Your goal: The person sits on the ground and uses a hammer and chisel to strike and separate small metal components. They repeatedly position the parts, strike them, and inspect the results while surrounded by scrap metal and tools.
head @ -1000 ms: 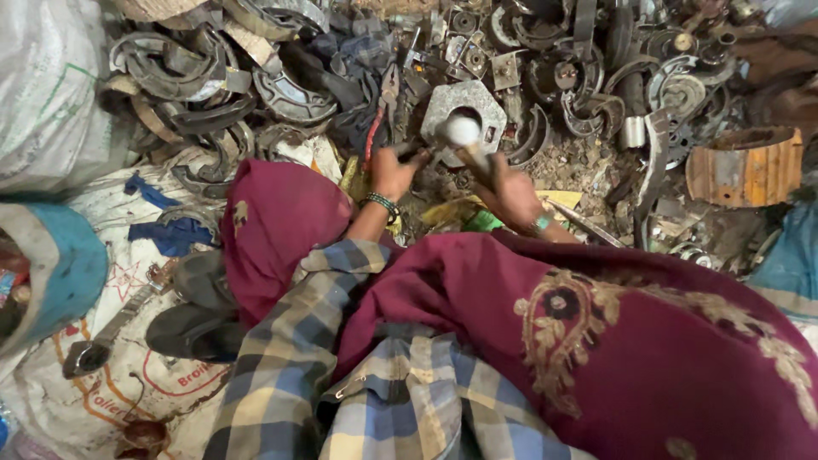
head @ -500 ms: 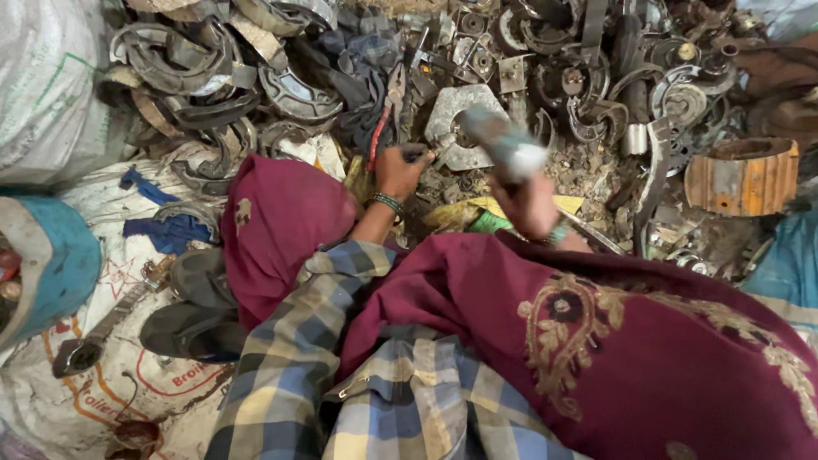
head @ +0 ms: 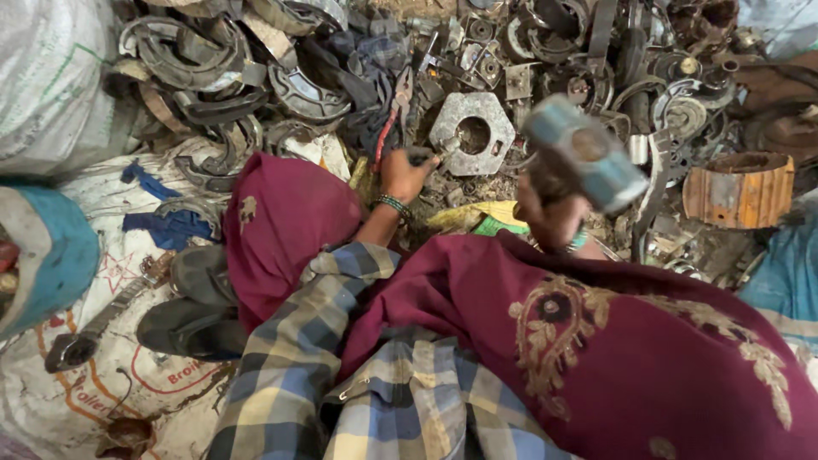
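Observation:
My right hand [head: 550, 213] grips a hammer [head: 588, 153] with a blurred, bluish-grey head raised above the scrap. My left hand [head: 405, 175] is closed on a small dark tool, perhaps a chisel or punch, whose tip rests at the edge of a grey octagonal metal plate [head: 494, 136] with a round hole. The plate lies flat on the debris just beyond my left hand. Red-handled pliers [head: 394, 119] lie to the left of the plate. My checked sleeves and maroon cloth fill the lower part of the view.
A heap of rusty scrap parts, curved brake shoes [head: 196, 60] and rings covers the top. An orange-brown metal drum piece [head: 737, 189] stands at the right. White sacks [head: 51, 85] lie at the left, with a blue container [head: 43, 247] and black sandals [head: 196, 298].
The hammer head was down on the octagonal plate, then rose up and to the right toward the camera. My left hand has stayed beside the plate.

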A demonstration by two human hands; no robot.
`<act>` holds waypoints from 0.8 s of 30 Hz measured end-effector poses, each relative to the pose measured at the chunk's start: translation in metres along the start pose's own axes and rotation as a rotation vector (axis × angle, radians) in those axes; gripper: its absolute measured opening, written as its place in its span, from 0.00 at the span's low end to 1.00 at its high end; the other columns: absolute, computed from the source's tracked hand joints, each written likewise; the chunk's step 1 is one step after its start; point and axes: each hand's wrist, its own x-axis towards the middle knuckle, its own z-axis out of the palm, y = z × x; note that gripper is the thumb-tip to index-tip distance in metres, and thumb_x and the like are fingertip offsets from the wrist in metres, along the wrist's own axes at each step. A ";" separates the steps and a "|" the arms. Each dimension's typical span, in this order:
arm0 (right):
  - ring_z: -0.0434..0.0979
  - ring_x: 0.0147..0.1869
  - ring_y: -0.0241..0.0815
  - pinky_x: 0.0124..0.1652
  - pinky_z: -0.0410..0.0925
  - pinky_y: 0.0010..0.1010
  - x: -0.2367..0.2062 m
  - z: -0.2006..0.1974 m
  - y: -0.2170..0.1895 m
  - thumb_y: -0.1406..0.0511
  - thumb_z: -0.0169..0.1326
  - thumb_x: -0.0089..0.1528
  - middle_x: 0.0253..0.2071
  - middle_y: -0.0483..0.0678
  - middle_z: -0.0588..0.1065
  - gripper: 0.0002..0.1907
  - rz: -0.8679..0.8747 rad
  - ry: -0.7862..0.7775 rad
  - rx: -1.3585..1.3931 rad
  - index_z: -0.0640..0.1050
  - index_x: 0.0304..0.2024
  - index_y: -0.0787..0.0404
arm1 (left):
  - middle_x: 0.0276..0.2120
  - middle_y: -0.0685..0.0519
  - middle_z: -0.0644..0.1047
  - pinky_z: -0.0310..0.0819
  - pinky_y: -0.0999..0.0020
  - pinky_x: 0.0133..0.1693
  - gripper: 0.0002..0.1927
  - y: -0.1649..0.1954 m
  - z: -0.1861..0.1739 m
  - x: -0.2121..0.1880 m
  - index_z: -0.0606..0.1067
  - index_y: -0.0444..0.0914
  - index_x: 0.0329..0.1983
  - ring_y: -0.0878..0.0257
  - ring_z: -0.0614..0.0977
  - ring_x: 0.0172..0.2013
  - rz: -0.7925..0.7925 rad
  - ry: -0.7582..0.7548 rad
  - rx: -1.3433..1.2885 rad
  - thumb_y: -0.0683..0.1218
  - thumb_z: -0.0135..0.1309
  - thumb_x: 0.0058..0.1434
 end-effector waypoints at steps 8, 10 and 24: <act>0.76 0.28 0.52 0.26 0.71 0.45 -0.003 0.014 0.016 0.62 0.64 0.62 0.30 0.58 0.77 0.24 0.178 -0.133 -0.716 0.69 0.53 0.66 | 0.37 0.42 0.84 0.78 0.62 0.43 0.22 0.003 0.001 0.003 0.84 0.34 0.41 0.54 0.87 0.38 0.166 0.077 0.092 0.55 0.71 0.53; 0.80 0.33 0.45 0.31 0.76 0.39 0.013 -0.002 -0.013 0.68 0.61 0.66 0.36 0.56 0.79 0.21 0.156 -0.047 -0.450 0.67 0.57 0.65 | 0.35 0.44 0.85 0.80 0.63 0.41 0.20 0.001 0.002 0.001 0.84 0.35 0.38 0.56 0.88 0.36 0.052 0.044 -0.030 0.55 0.69 0.51; 0.78 0.27 0.64 0.26 0.72 0.52 0.007 0.020 0.031 0.60 0.63 0.60 0.30 0.65 0.78 0.31 0.231 -0.247 -0.796 0.67 0.59 0.69 | 0.33 0.45 0.84 0.76 0.59 0.39 0.19 0.006 -0.001 0.005 0.84 0.38 0.37 0.53 0.86 0.33 0.014 0.013 0.137 0.57 0.70 0.53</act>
